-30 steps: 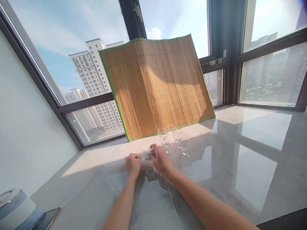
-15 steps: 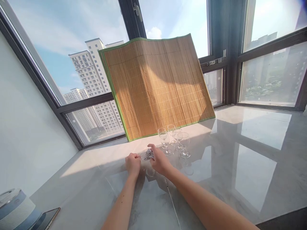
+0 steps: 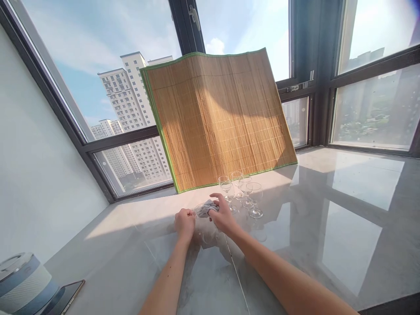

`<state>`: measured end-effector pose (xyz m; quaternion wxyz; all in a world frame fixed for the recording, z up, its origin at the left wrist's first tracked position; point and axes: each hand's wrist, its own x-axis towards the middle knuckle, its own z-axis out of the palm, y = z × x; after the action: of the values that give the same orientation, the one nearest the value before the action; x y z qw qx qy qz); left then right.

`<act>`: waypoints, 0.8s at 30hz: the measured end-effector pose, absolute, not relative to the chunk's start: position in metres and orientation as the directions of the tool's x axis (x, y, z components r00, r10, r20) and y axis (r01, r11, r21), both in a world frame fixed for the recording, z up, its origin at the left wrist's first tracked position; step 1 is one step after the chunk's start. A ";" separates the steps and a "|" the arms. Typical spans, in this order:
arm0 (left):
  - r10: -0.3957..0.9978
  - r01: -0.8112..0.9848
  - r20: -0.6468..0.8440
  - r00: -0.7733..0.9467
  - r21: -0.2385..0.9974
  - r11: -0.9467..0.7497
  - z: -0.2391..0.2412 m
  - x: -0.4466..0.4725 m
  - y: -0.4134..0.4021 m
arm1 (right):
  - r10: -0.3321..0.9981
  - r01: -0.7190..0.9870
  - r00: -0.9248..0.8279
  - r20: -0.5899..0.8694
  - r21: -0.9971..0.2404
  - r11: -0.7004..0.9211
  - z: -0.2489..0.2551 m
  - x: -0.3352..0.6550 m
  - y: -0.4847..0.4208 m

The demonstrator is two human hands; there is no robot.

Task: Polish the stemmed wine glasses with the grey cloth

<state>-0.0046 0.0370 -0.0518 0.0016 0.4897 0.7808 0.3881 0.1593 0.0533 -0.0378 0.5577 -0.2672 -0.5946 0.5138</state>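
My left hand is closed, pinching one end of a clear stemmed glass that lies sideways above the grey countertop. In my right hand is a bunched grey-white cloth, pressed at the bowl end of that glass. The cloth and fingers hide much of the bowl. Just beyond my right hand several similar glasses stand upright in a group, the closest being a clear stemmed glass.
A bamboo mat with green edging leans against the window behind the glasses. At the lower left are a blue-and-white cup-like container and a phone. Dark window frames border the counter.
My right hand has turned and shifted slightly right, and more of the cloth shows. My left hand keeps its hold on the glass. The camera view has moved slightly.
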 end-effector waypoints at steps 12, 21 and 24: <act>0.756 0.575 0.296 -0.584 0.809 0.127 -0.056 -0.006 0.042 | 0.905 -0.264 0.053 0.423 -0.868 0.421 -0.036 0.161 0.054; 0.798 0.323 0.238 -0.553 0.945 -0.057 -0.055 0.004 0.045 | 0.883 -0.201 0.201 0.425 -0.864 0.461 -0.030 0.164 0.051; 0.833 0.150 0.171 -0.526 0.983 -0.107 -0.053 0.008 0.044 | 0.886 -0.195 0.204 0.416 -0.870 0.453 -0.030 0.164 0.051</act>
<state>0.0083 0.0442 -0.0529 0.2729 0.4030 0.6101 0.6253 0.1644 0.0509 -0.0297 0.6933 -0.3486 -0.4958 0.3899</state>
